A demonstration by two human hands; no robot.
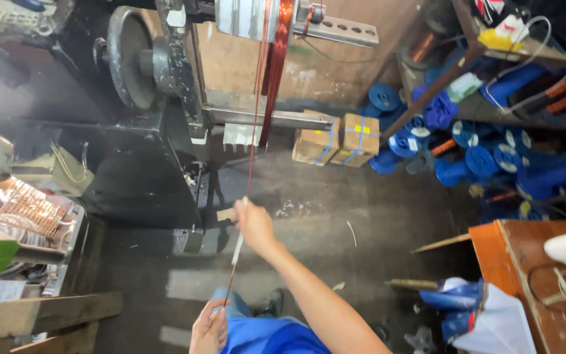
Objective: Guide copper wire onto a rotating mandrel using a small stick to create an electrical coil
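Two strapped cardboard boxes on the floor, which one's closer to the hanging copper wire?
The left brown cardboard box with blue straps; it lies nearer the thin copper wire strand. The right brown cardboard box with yellow marks lies beside the blue plastic spools.

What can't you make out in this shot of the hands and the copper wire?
- Head view: left hand is cut off by the bottom edge.
- Right hand: its fingers are turned away, grip hidden.
- Wire: too thin to trace between the hands.
- Coil: cut off by the top edge.

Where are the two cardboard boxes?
In the head view, the boxes sit on the floor right of centre, between the winding machine and the blue spools.
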